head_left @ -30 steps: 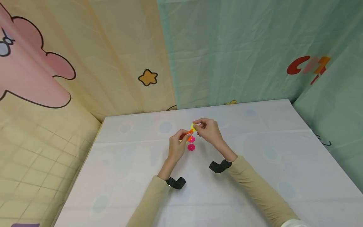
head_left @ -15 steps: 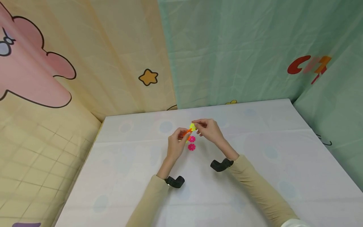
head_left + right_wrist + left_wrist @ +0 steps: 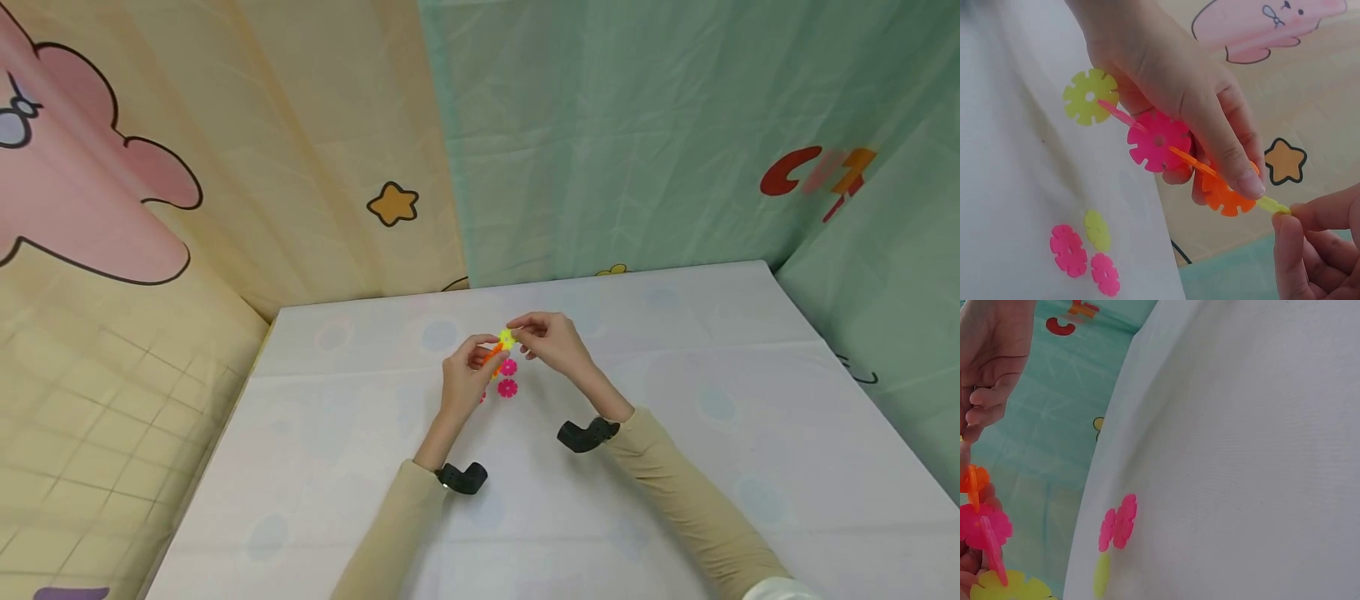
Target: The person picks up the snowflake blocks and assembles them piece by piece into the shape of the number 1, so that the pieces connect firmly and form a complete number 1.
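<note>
Notched plastic snowflake discs are slotted together into a chain. My left hand (image 3: 463, 382) pinches the chain by an orange disc (image 3: 1229, 199), thumb on top. From that hand the chain hangs back through a pink disc (image 3: 1160, 140) to a yellow disc (image 3: 1090, 97) at its far end. My right hand (image 3: 557, 346) pinches another yellow disc (image 3: 1271, 204) between thumb and fingertips, its edge right at the orange disc. In the left wrist view, the pink disc (image 3: 985, 526) and end yellow disc (image 3: 1013, 586) show below the orange one (image 3: 975, 481).
Under the hands, two loose pink discs (image 3: 1067, 250) and a loose yellow disc (image 3: 1097, 230) lie close together on the white-covered table (image 3: 337, 467). Printed curtains (image 3: 600, 150) hang behind the table's back edge. Both wrists carry black camera mounts (image 3: 588, 435).
The yellow disc in my right hand has shifted slightly left and now shows more face-on. My left hand has tilted a little leftward with the chain; a bit of pink shows beneath it.
</note>
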Motion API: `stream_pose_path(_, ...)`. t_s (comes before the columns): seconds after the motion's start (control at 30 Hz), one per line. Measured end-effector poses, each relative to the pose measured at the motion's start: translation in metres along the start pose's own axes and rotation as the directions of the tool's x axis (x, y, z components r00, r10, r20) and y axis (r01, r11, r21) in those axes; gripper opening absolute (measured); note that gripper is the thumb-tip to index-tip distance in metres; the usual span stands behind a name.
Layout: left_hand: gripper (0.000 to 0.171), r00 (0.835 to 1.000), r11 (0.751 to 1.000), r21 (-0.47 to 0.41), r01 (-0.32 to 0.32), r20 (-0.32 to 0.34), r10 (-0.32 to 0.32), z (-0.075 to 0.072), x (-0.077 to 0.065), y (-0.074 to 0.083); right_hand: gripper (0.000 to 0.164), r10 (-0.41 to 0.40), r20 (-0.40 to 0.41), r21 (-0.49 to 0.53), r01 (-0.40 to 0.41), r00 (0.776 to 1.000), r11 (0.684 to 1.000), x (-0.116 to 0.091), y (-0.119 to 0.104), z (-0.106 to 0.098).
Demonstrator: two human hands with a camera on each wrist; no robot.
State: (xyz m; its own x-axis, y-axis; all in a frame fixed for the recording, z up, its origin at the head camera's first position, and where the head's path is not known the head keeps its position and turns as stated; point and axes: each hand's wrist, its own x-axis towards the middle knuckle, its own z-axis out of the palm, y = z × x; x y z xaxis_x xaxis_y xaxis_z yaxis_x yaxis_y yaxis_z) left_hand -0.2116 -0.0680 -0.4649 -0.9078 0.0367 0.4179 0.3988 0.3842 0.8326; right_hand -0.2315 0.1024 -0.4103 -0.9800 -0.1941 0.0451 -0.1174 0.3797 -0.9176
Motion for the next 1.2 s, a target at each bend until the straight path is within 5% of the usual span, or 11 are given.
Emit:
stream_pose_path(0.27, 0.029, 1.0, 1.0, 0.004, -0.006, 0.013, 0.006, -0.003, 0.002, 0.001, 0.025, -0.002, 0.002, 0.009, 0.002, 1.0, 1.0, 0.001, 0.001, 0.0)
stream_pose_path(0.9, 0.025, 0.992, 0.989, -0.08, 0.127, 0.023, -0.126, -0.015, 0.005, -0.004, 0.024, -0.001, -0.004, -0.065, 0.001, 1.0, 0.998, 0.004, 0.018, 0.004)
stream_pose_path(1.2, 0.026, 0.979, 0.98, -0.014, 0.196, 0.062, -0.195, -0.019, 0.004, -0.004, 0.028, 0.055, 0.037, -0.137, -0.05, 0.998, 0.989, 0.004, 0.035, 0.011)
